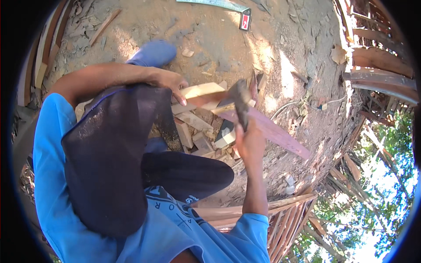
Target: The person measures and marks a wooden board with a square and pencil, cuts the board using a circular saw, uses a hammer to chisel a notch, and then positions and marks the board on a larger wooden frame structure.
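My left hand grips the left end of a pale wood piece, thumb and fingers pressed on it. My right hand is closed round a dark tool with a broad head, raised near the wood's right end. Motion blurs it, so I cannot tell whether it is a hatchet or a heavy knife. Beneath it a long reddish plank slants down to the right. Several wood offcuts lie heaped below my left hand.
A tape measure lies on the dirt at the far side, its greenish strip pulled out. A thin cable runs over the ground at right. Slatted wood borders the right side. My bent knee is close to the offcuts.
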Motion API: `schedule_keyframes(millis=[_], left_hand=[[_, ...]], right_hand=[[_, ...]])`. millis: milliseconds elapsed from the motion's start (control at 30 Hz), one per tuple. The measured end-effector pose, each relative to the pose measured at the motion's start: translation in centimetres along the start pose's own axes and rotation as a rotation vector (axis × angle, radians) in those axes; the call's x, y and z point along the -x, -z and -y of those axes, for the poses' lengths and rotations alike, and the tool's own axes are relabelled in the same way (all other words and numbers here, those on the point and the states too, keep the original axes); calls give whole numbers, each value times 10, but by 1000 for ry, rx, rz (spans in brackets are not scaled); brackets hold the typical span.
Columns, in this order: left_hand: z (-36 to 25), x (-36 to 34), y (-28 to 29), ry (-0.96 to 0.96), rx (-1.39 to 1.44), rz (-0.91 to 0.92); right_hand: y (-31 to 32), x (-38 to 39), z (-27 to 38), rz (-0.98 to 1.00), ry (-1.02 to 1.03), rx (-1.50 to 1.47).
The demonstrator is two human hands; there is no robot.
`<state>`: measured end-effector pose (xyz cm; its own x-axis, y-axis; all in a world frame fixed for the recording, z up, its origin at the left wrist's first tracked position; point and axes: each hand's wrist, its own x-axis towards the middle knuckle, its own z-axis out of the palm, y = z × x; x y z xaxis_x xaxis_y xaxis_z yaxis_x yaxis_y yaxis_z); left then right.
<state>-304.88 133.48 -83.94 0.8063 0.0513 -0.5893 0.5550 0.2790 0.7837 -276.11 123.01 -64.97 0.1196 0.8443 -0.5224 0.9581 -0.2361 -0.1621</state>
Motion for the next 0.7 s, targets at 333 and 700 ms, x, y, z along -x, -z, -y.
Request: schedule_keyframes(millis=[333,700], left_hand=[[-6,0,-3,-12,-21,9],[-7,3,-1,-51,-66,-45]], right_hand=[[5,-16,-22,89,-104,114],[-2,-26,-44,-63,21,189]])
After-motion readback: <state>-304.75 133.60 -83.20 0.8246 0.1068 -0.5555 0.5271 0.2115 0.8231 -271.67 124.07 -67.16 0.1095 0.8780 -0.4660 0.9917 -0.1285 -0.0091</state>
